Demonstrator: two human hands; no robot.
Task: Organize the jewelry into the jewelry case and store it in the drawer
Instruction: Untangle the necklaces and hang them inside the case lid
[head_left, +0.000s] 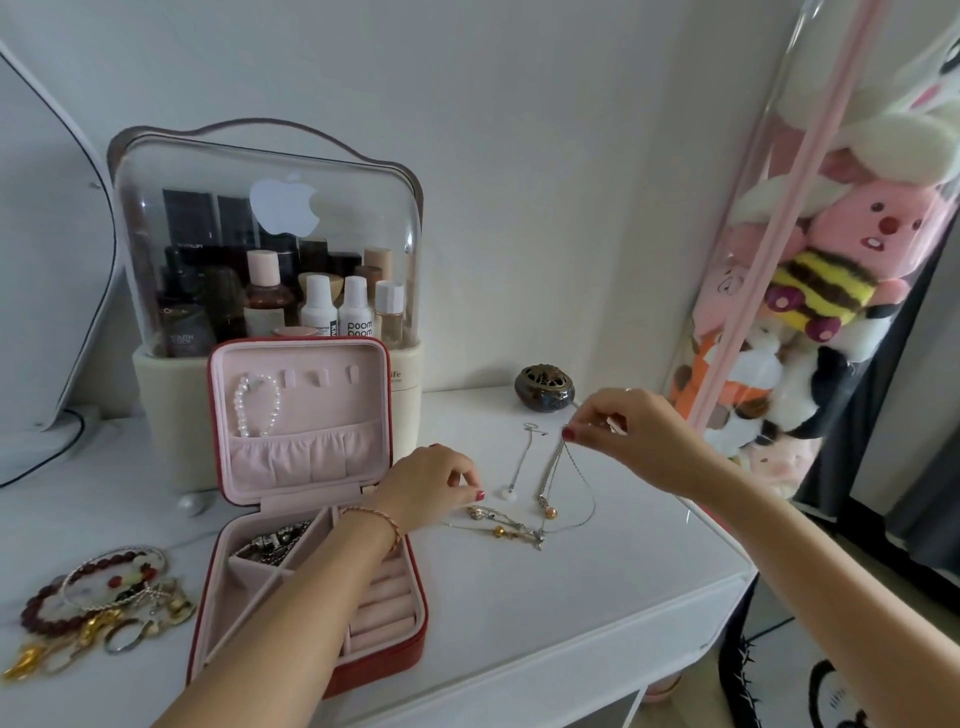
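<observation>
1. The jewelry case (311, 499) sits open on the white counter (571, 597), its red shell lined in pink, the lid standing upright against a clear cosmetics organizer (265, 244)
2. A pearl bracelet (255, 405) hangs inside the lid, and a tangle of silver chains (275, 540) fills a back compartment of the base
3. The right hand (623, 436) is raised just above the counter, thumb and forefinger pinching the top of a thin silver necklace (558, 478) whose chain droops to the surface
4. The left hand (431, 483) reaches across the case with fingers curled, fingertips pinching at the near end of the necklace cluster (506, 525), where small gold beads and pendants lie
5. A separate short chain with a white ring (514, 467) lies between the two hands
6. A heap of bracelets and rings (98, 608) lies on the counter left of the case
7. A small dark incense pot (544, 388) stands behind the necklaces, and plush toys (831, 270) fill a clear holder at the right
</observation>
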